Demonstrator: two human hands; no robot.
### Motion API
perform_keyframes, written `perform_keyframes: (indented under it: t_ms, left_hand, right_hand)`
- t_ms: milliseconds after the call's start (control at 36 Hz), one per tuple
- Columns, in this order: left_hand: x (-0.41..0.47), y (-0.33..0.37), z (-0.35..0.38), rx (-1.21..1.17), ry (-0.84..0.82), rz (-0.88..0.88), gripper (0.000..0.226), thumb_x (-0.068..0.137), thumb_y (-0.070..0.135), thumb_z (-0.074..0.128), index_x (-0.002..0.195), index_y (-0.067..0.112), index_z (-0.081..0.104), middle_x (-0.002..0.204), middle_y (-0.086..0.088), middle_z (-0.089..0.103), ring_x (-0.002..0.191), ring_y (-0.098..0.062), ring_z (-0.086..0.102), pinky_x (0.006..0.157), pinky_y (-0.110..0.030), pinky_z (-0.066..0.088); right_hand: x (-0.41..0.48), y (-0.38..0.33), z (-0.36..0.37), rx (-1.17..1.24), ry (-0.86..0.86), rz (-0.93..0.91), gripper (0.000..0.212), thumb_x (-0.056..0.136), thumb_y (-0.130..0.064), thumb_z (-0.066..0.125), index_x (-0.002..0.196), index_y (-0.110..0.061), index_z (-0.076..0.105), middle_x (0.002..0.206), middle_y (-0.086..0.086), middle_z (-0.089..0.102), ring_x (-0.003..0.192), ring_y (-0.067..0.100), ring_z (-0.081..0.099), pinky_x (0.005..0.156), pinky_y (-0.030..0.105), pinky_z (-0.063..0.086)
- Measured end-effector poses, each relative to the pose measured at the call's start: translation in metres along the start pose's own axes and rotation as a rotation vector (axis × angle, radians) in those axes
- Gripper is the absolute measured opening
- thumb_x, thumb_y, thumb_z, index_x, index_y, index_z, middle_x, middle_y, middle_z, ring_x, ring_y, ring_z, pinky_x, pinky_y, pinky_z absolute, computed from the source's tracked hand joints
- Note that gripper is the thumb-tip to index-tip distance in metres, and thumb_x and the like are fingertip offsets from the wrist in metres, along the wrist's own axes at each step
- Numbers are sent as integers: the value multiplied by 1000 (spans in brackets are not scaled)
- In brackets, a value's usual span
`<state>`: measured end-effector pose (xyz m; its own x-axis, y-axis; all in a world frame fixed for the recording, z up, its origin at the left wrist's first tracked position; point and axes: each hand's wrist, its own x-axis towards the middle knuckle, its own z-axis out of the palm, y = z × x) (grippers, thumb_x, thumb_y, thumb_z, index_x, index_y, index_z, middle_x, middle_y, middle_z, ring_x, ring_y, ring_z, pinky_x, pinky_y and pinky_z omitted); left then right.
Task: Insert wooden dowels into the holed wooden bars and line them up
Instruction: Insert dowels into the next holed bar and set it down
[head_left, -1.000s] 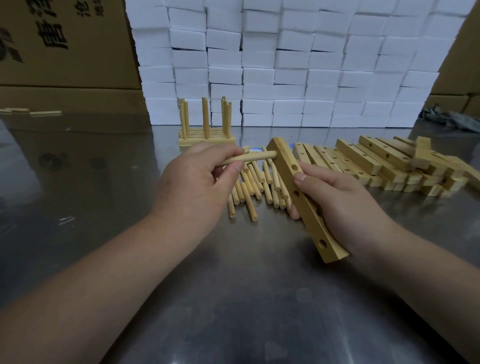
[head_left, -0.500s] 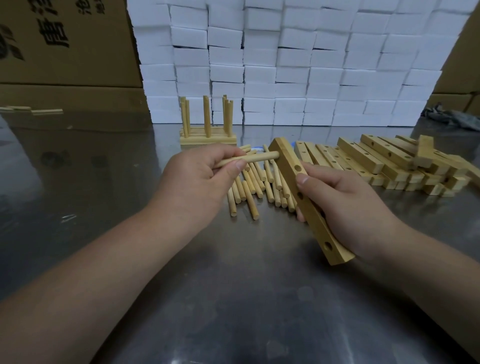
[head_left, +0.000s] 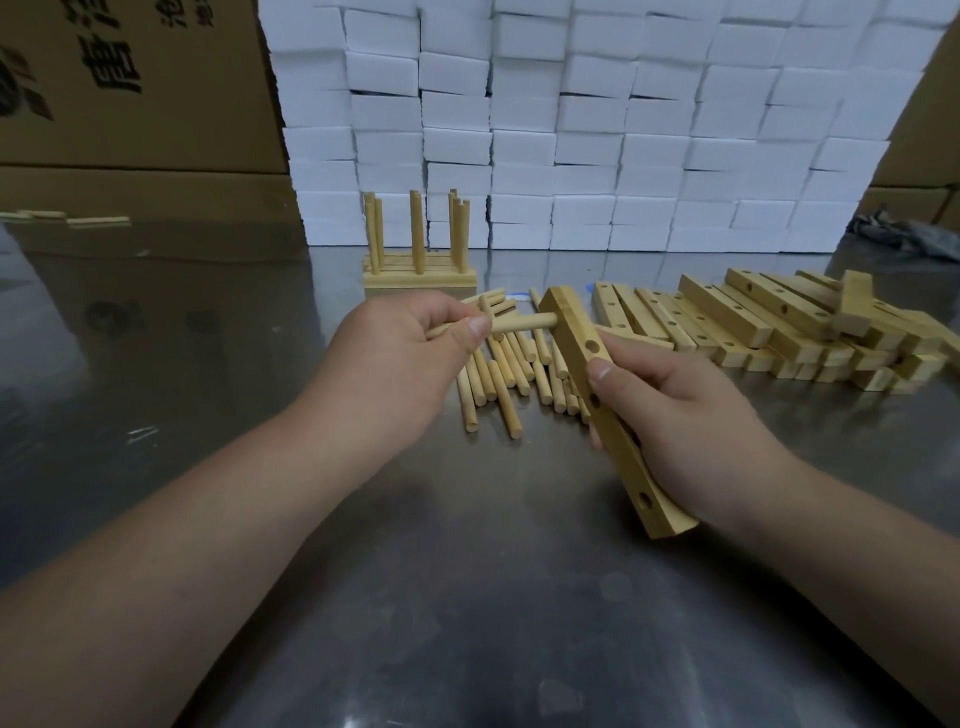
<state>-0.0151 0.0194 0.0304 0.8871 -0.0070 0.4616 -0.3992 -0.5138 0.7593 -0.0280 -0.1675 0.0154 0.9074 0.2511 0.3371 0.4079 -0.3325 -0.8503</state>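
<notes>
My right hand (head_left: 680, 410) grips a holed wooden bar (head_left: 618, 441), tilted with its far end up. My left hand (head_left: 400, 364) pinches a wooden dowel (head_left: 519, 325) lying level, and the dowel's tip meets the side of the bar at its top end. Whether the tip sits inside a hole I cannot tell. Loose dowels (head_left: 511, 376) lie in a heap on the metal table behind my hands. Finished bars with upright dowels (head_left: 418, 260) stand in a row farther back.
A pile of holed bars (head_left: 779, 332) lies at the right on the steel table (head_left: 467, 597). White foam blocks (head_left: 597, 130) are stacked as a wall behind. Cardboard boxes (head_left: 130, 88) stand at the back left, and a dark cloth (head_left: 904, 234) lies at the far right.
My left hand has moved the dowel rightward until its tip reaches the bar's upper end. My right hand has kept the bar in nearly the same tilt.
</notes>
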Motion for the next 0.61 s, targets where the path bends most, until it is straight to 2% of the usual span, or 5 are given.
perform_keyframes:
  t_ms: [83,222,361,528,611]
  left_hand:
    - [0,-2,2,14,-3,-8,30,91,37,46,67,29,62,38,13,39,36,1,37,33,-10,25]
    - [2,-5,4,11,-6,-15,30,91,36,47,66,27,63,34,10,34,32,-2,34,33,-11,23]
    - [2,-8,4,14,-3,8,27,91,36,48,69,29,63,36,11,36,36,0,37,35,-9,27]
    - [4,-9,7,58,40,17,17,91,42,45,78,38,56,62,17,54,60,6,48,49,-8,35]
    - [7,-11,6,-42,125,-54,13,93,45,36,97,38,46,84,13,52,70,-2,48,61,-22,37]
  right_hand:
    - [0,1,0,-1,56,-35,28,92,-27,48,103,-52,55,72,-30,64,66,-11,59,59,1,39]
    - [2,4,-1,-10,35,10,25,92,-30,47,110,-40,61,54,-13,59,54,-4,55,56,8,39]
    - [3,5,-1,17,47,0,24,92,-29,47,98,-50,58,54,-15,59,53,-5,56,55,5,40]
    - [6,8,4,54,95,67,21,92,-31,48,96,-48,60,54,-11,61,53,-5,56,60,16,42]
    - [8,9,4,94,148,119,22,95,-31,46,92,-38,67,55,-8,62,53,-3,56,62,23,41]
